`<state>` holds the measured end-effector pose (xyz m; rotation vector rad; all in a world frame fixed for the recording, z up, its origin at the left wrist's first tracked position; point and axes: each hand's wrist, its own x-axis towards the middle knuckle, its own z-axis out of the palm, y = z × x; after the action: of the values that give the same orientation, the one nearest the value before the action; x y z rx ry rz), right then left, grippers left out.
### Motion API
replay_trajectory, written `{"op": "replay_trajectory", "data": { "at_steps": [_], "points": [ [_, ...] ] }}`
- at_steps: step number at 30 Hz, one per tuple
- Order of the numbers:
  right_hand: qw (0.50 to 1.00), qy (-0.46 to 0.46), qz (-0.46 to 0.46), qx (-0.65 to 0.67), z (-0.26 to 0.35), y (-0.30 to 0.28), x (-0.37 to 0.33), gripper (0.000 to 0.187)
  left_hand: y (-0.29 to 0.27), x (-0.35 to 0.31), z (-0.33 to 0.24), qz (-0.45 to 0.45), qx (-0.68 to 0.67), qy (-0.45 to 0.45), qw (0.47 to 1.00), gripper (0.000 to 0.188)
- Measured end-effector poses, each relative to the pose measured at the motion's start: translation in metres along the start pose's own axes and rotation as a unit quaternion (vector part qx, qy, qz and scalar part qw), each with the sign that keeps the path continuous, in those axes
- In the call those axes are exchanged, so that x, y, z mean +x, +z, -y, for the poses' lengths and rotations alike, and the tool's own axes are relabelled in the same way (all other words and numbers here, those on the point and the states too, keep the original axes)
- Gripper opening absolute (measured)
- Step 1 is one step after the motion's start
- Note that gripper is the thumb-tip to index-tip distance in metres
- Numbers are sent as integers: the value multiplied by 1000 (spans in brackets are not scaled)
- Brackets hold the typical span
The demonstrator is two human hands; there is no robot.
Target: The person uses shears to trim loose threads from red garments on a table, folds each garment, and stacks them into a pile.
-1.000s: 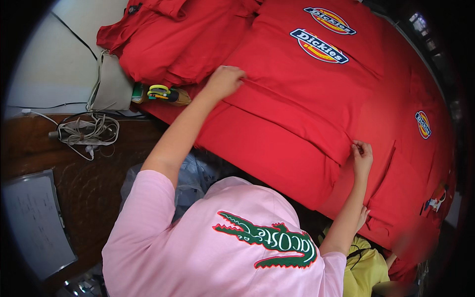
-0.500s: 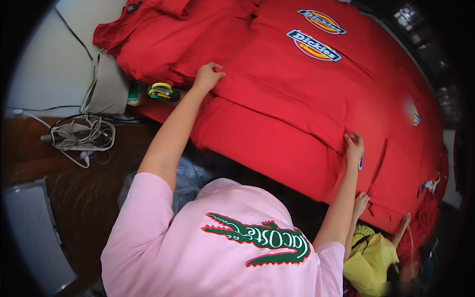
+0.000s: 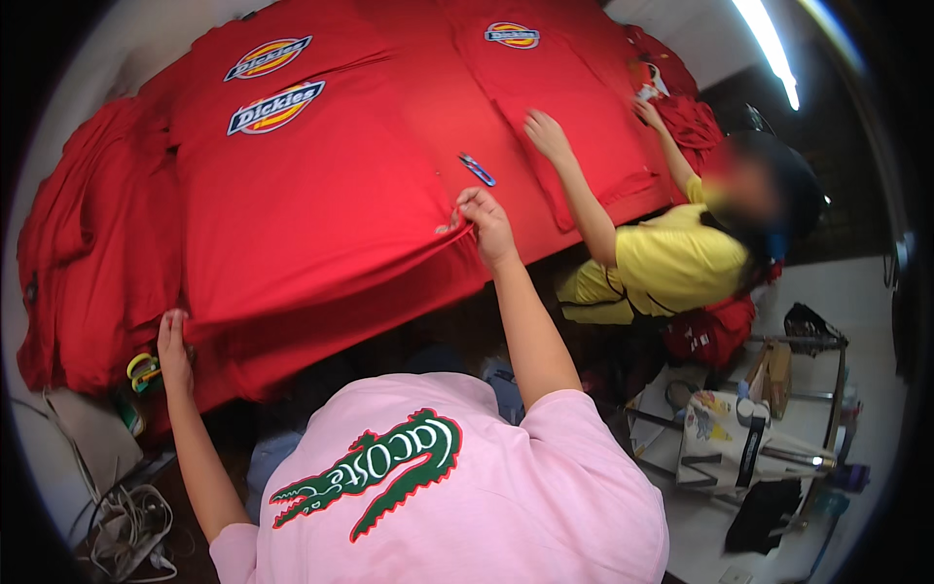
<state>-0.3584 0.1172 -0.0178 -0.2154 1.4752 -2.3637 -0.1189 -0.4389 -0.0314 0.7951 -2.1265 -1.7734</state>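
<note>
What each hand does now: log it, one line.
left hand: at edge of red garment; right hand: pinching its raised edge; nearby: blue tool on red cloth

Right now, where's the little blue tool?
In the head view, the little blue tool lies on the red surface at upper middle, just above your right hand and left of the co-worker's nearer hand.

A tube light (image 3: pixel 769 49) glows upper right, above a metal-framed rack (image 3: pixel 835 386) and, seemingly, pale floor (image 3: pixel 869 316).
</note>
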Motion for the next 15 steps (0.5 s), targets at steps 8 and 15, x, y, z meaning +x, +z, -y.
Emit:
{"op": "replay_trajectory", "data": {
  "at_steps": [8,15],
  "points": [
    [906,67,28,-416,-39,-40,-103,11,-12,-81,63,62,179,1,982,42],
    [809,-30,73,-582,-27,16,-111,31,40,-126,35,-11,319,102,942,21]
  ]
}}
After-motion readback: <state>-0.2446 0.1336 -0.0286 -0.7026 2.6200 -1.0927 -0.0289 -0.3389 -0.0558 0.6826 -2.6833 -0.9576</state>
